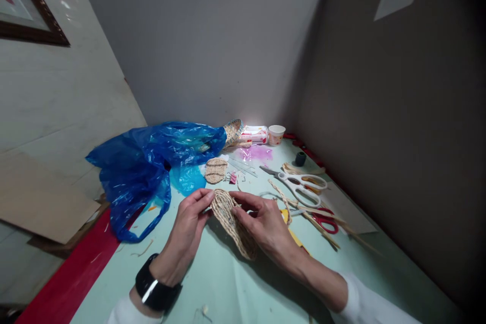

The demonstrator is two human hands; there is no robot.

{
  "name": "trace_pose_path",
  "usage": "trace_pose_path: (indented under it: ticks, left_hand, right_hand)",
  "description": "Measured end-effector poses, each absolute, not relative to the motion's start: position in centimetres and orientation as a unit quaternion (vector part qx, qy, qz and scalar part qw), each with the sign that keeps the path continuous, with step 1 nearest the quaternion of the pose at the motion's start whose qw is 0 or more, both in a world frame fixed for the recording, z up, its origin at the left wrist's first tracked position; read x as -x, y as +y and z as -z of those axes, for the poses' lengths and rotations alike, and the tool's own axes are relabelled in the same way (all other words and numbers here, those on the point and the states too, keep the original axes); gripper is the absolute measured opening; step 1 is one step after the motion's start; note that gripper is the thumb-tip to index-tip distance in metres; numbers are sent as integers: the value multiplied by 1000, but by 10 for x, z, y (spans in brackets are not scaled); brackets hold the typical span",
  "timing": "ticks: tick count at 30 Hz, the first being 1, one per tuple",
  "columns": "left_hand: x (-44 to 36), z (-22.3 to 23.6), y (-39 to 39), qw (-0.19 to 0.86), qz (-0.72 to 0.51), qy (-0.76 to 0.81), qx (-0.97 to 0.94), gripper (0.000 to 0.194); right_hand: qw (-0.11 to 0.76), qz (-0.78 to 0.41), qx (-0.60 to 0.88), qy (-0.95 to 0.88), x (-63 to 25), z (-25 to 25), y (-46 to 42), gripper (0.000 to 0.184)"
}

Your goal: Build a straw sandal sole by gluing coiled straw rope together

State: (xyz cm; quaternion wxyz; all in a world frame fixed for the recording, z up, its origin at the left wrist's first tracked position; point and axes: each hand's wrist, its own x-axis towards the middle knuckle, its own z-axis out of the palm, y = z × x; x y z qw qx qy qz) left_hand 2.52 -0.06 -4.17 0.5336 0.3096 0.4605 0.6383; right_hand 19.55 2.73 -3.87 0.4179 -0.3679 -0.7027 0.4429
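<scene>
Between my two hands, a little above the table, I hold a tan oval piece of coiled, braided straw (232,225), tilted with its long side slanting down to the right. My left hand (187,228) pinches its upper left edge between thumb and fingers. On the right side, my right hand (266,223) grips it with the thumb on the near face; some fingers are hidden behind. Just beyond lies a second woven straw oval (216,170) with darker lines across it. A pink binder clip (233,178) is beside that oval.
A blue plastic bag (152,162) spreads over the left. White-handled scissors (299,185), red-handled scissors (326,220) and loose straw strips (322,217) lie at the right. Behind are a paper cup (276,135), a dark thread spool (300,158), a woven basket (233,131) and grey panels.
</scene>
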Motion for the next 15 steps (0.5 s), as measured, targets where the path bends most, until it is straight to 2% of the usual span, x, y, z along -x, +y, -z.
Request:
trace_pose_path:
  ticks: [2, 6, 15]
  left_hand:
    - [-27, 40, -1, 546, -637, 449, -307, 20]
    - [-37, 37, -3, 583, -618, 431, -305, 37]
    - [-52, 45, -6, 569, -623, 431, -322, 30]
  right_hand:
    - [421, -441, 370, -701, -196, 40, 29, 35]
    - [430, -433, 382, -694, -196, 40, 33, 35]
    - [421, -444, 353, -708, -197, 39, 33, 33]
